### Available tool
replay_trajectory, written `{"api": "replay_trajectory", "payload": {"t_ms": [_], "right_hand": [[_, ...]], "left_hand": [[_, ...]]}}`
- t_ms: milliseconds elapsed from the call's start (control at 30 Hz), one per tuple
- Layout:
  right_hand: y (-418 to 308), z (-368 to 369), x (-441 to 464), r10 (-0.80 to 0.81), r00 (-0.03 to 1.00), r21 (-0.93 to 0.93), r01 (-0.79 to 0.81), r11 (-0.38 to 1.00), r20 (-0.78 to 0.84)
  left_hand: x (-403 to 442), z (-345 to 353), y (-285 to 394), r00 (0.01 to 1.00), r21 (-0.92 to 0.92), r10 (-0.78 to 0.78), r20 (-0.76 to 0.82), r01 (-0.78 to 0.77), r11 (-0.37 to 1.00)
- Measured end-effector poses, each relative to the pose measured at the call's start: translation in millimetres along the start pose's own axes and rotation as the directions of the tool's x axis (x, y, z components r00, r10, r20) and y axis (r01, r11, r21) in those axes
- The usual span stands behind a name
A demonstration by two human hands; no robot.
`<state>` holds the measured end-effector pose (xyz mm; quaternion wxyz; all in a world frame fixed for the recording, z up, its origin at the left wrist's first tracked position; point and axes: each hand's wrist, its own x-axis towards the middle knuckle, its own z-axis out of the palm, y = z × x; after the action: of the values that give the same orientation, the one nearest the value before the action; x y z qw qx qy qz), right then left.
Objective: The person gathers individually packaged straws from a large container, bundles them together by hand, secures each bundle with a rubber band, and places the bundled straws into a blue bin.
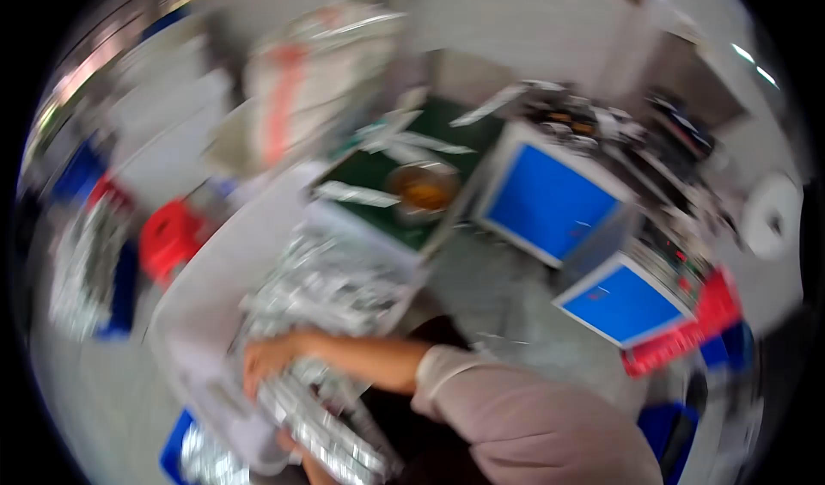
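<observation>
The whole view is smeared by motion. A long, shiny silver bundle (322, 429), seemingly of foil-like strips or packs, lies slantwise in front of my body at the lower middle. My right hand (273, 360) reaches across from the right, fingers curled down over the bundle's upper end. Low down, my left hand (292, 444) shows only in part against the bundle's left side; its fingers are mostly hidden. Just beyond my right hand, more crumpled silver pieces (331, 283) fill a large white bin (193, 313).
A green-topped table (391, 223) behind the bin bears a metal bowl (423, 189) with orange-brown contents and pale strips. Blue-panelled machines (550, 201) stand to the right, above a red crate (687, 330). On the left are a red stool (168, 240) and a woven sack (318, 90).
</observation>
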<state>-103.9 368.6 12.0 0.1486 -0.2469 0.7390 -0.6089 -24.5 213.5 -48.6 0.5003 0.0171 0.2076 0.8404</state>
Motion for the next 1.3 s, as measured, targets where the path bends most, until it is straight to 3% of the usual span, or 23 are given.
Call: {"api": "replay_trajectory", "payload": {"t_ms": [100,167,233,300,333,367,433,467,500,533,600,633,733,767,867,900,933,1000,1033,1100,1133,1200,1300], "right_hand": [[17.8,37.3,-5.4,0.039,0.999,-0.302,-0.047,0.952,-0.034],[17.1,45.0,-9.1,0.083,0.996,-0.353,-0.092,0.931,-0.039],[27.2,50.3,-6.4,-0.12,0.981,-0.602,0.005,0.798,-0.152],[13.1,55.3,-21.8,-0.444,0.731,-0.739,-0.121,0.663,-0.518],[13.7,45.9,-27.7,-0.238,0.712,-0.434,-0.102,0.895,-0.66],[-20.5,54.2,-61.7,-0.174,0.538,-0.201,0.01,0.98,-0.825],[20.9,69.2,-89.3,0.039,0.454,-0.007,-0.099,0.995,-0.89],[9.7,80.6,-105.4,0.501,0.6,0.582,-0.071,0.81,-0.624],[13.3,97.7,-121.3,0.472,0.588,0.5,-0.129,0.856,-0.657],[2.4,112.2,-126.6,0.63,0.697,0.875,-0.008,0.485,-0.343],[-0.1,140.1,-129.4,0.508,0.813,0.833,-0.053,0.551,-0.284],[-9.5,148.3,-119.5,0.439,0.776,0.675,-0.024,0.738,-0.452],[12.3,126.9,-109.5,0.572,0.721,0.566,-0.302,0.768,-0.392],[9.9,113.0,-97.7,0.519,0.676,0.559,-0.187,0.807,-0.523],[39.8,53.4,-57.5,0.281,0.711,0.082,-0.301,0.95,-0.644],[35.3,34.2,-47.2,0.321,0.732,-0.335,-0.596,0.73,-0.601],[40.1,42.7,-42.2,-0.114,0.749,-0.674,-0.505,0.539,-0.653],[21.5,63.4,-45.0,-0.029,0.884,-0.381,-0.172,0.909,-0.467],[21.0,85.6,-53.7,0.053,0.97,-0.059,-0.068,0.996,-0.236],[-3.2,129.9,-83.4,0.086,0.986,0.535,-0.15,0.832,0.143],[-6.9,159.8,-98.5,0.095,0.995,0.613,-0.089,0.785,0.022],[-25.3,177.3,-124.9,0.239,0.933,0.657,-0.36,0.662,0.271],[-17.3,179.8,-133.5,0.36,0.841,0.668,-0.54,0.511,0.405]], "left_hand": [[4.8,-4.0,10.8,0.996,0.097,-0.01,-0.089,0.018,0.995],[2.7,-6.7,11.8,0.992,0.126,-0.003,-0.126,0.019,0.992],[0.3,-9.8,13.4,0.991,0.126,0.007,-0.137,0.01,0.992],[-10.1,-15.8,21.3,0.99,0.102,0.023,-0.138,-0.009,0.995],[-16.5,-21.8,23.4,0.991,0.073,0.031,-0.13,-0.022,0.997],[-22.7,-25.8,25.1,0.992,0.038,0.035,-0.123,-0.031,0.999],[-26.5,-27.1,23.2,0.993,0.01,0.037,-0.116,-0.037,0.999],[-27.9,-28.7,20.3,0.989,0.01,0.049,-0.14,-0.048,0.999],[-31.8,-20.0,16.2,0.959,0.083,0.11,-0.262,-0.091,0.992],[-32.7,-15.7,16.6,0.954,0.004,0.058,-0.293,-0.06,0.998],[-28.4,11.8,19.9,0.963,0.034,0.116,-0.241,-0.111,0.993],[-30.4,17.7,22.3,0.96,0.032,0.125,-0.251,-0.121,0.992],[-38.9,19.5,24.4,0.943,-0.012,0.237,-0.233,-0.246,0.969],[-41.5,15.4,29.6,0.942,-0.029,0.279,-0.184,-0.289,0.957],[-46.8,6.9,43.3,0.899,-0.04,0.382,-0.212,-0.399,0.916],[-44.7,9.4,48.2,0.895,-0.032,0.398,-0.201,-0.412,0.911],[-43.4,13.4,54.1,0.888,-0.017,0.42,-0.185,-0.43,0.902],[-42.2,15.4,61.4,0.877,0.029,0.466,-0.117,-0.466,0.884],[-43.7,13.9,62.7,0.855,0.04,0.511,-0.088,-0.509,0.86],[-42.9,15.8,62.7,0.832,0.045,0.554,0.022,-0.555,0.831],[-45.0,17.4,58.6,0.826,0.041,0.556,0.094,-0.561,0.827],[-48.8,23.9,40.9,0.875,0.018,0.438,0.208,-0.451,0.893],[-61.9,18.8,19.7,0.986,-0.046,0.164,0.015,-0.163,0.986]]}}
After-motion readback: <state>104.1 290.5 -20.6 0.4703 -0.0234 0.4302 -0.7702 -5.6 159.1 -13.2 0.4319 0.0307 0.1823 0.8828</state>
